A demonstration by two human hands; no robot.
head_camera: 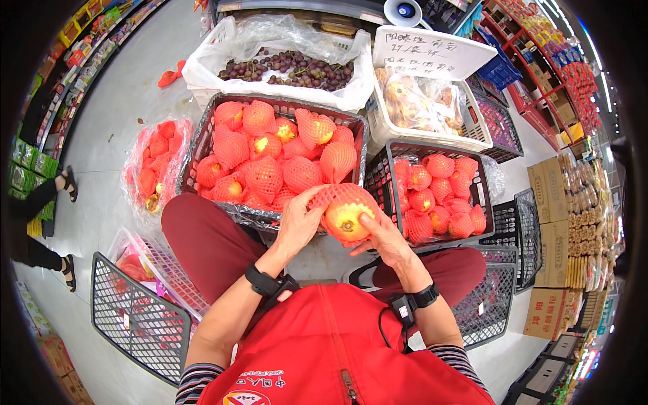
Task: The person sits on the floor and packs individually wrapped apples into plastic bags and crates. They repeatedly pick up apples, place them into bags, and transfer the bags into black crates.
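Note:
Between my hands is a round yellow-and-red fruit (349, 223), its brown-centred end facing up and a red foam net sleeve (349, 195) partly around it. My left hand (298, 217) pinches the sleeve at its left side. My right hand (387, 235) holds the fruit from the right, thumb on its skin. Just beyond my left hand stands a dark crate (365, 152) lined with black plastic, full of fruit in red foam nets (263, 174). A smaller black crate (488, 202) of netted fruit (440, 190) stands beyond my right hand.
Behind are a white crate of dark grapes (288, 68) and a white basket (430, 139) of bagged produce under a handwritten sign (430, 53). Left are a clear bag of foam nets (157, 157), a tilted black crate (139, 319) and another person's feet (68, 268). Cartons (552, 253) stand right.

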